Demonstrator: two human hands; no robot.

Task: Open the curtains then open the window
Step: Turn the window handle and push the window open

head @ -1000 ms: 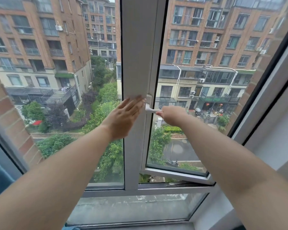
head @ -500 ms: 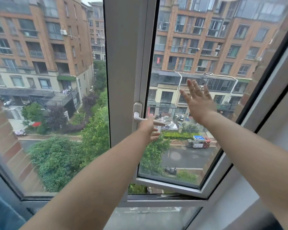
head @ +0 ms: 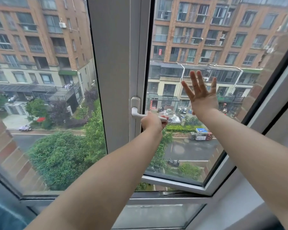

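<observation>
The white-framed window sash (head: 173,182) on the right is swung outward, with a gap showing along its bottom edge. Its white lever handle (head: 136,113) points horizontally to the right. My left hand (head: 154,122) is shut around the handle's end. My right hand (head: 200,94) is flat against the sash's glass pane with fingers spread. A strip of blue curtain (head: 2,211) shows at the bottom left corner, pulled aside.
A fixed glass pane (head: 45,97) fills the left side, split from the sash by a wide grey mullion (head: 113,63). A lower fixed pane (head: 156,214) sits under the sill bar. The white wall reveal (head: 239,205) runs along the right. Outside are brick buildings, trees and a street far below.
My left hand moved from the mullion to grip the handle. My right hand let go of the handle and went up flat onto the glass. The sash swung further outward.
</observation>
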